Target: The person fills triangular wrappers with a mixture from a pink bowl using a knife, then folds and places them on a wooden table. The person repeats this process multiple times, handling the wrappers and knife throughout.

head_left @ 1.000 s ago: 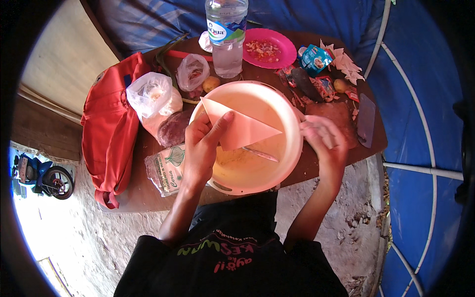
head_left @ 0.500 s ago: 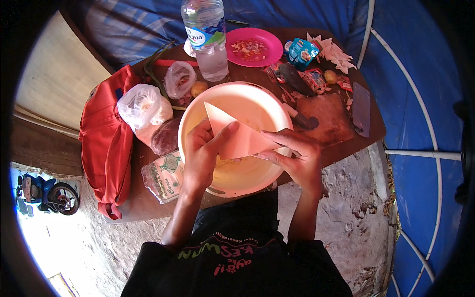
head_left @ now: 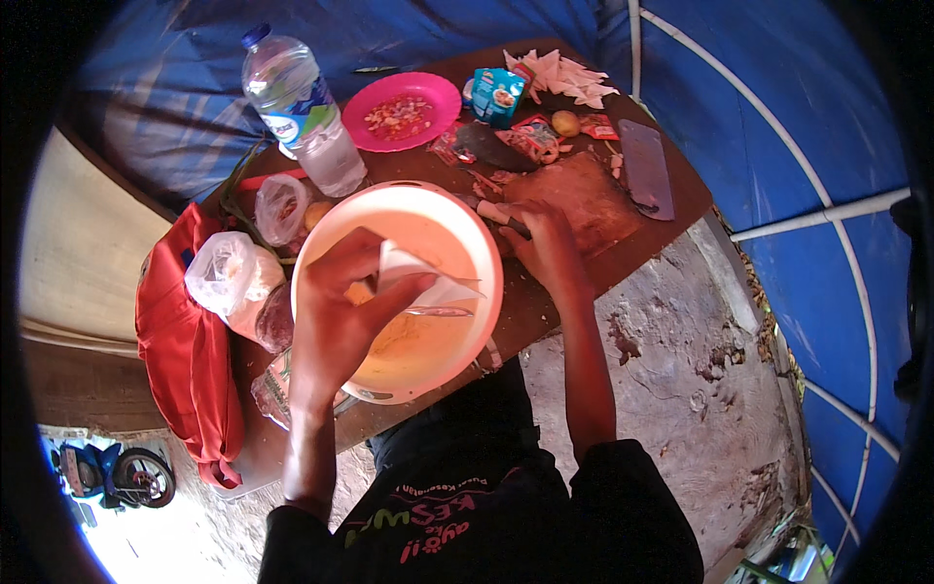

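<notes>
A wide pale bowl stands on the brown wooden table, with yellowish powder in its bottom. My left hand hovers over the bowl and grips an opened white paper packet, tipped toward the inside. Just right of the bowl's rim, my right hand rests on the table and closes on the pale handle of a knife. A worn cutting board lies under and beyond that hand.
A clear water bottle and a pink plate of chopped bits stand behind the bowl. Snack packets, a small potato and a dark flat blade lie far right. Plastic bags and a red bag sit left.
My right hand has let go of the packet and moved right onto the knife handle. The left hand keeps the packet over the bowl, tipped further.
</notes>
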The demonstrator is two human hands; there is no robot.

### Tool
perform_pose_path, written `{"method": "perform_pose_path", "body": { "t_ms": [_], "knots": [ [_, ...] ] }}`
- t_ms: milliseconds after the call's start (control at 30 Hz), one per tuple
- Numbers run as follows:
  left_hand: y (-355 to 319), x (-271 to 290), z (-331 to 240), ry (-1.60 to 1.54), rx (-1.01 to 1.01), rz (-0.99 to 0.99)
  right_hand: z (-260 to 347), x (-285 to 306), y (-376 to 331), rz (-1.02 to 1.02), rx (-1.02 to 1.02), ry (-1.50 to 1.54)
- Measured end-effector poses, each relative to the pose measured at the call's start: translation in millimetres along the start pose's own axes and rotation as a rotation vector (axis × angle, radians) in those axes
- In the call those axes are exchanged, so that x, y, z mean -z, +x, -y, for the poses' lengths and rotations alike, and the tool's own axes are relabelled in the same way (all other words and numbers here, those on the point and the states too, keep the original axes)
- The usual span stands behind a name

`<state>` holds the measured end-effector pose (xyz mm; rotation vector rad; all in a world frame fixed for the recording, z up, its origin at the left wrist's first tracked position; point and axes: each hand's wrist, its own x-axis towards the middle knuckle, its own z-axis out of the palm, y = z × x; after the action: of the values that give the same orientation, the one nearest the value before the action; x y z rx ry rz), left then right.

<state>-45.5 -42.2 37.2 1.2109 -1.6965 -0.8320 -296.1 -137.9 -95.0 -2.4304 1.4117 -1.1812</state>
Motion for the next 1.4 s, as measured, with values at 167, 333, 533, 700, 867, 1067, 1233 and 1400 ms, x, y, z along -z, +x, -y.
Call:
{"method": "perform_pose_path", "body": {
  "t_ms": [167, 333, 533, 700, 867, 1067, 1233, 1400],
  "knots": [
    [51, -43, -16, 0.008, -0.158, 0.217, -1, 38, -59, -0.304, -0.368, 0.175],
    [127, -137, 3, 0.162, -0.282, 0.307, -6, 75, -149, -0.723, -0.923, 0.561],
    [196, -245, 39, -0.158, 0.228, 0.585, -7, 86, -185, -1.011, -1.039, 0.888],
    [205, -263, 99, -0.167, 0.603, 0.533, 4, 86, -170, -0.845, -0.995, 0.904],
    [227, -257, 119, 0.305, 0.430, 0.503, 1, 66, -138, -0.555, -0.940, 0.731],
    [221, -246, 121, 0.708, 0.198, 0.436, -7, 52, -112, -0.423, -0.877, 0.675],
    [218, -238, 110, 0.552, 0.328, 0.558, -6, 48, -103, -0.435, -0.868, 0.624],
    [198, -227, 82, 0.871, -0.009, 0.586, -10, 64, -104, -0.446, -0.915, 0.598]
  ]
}}
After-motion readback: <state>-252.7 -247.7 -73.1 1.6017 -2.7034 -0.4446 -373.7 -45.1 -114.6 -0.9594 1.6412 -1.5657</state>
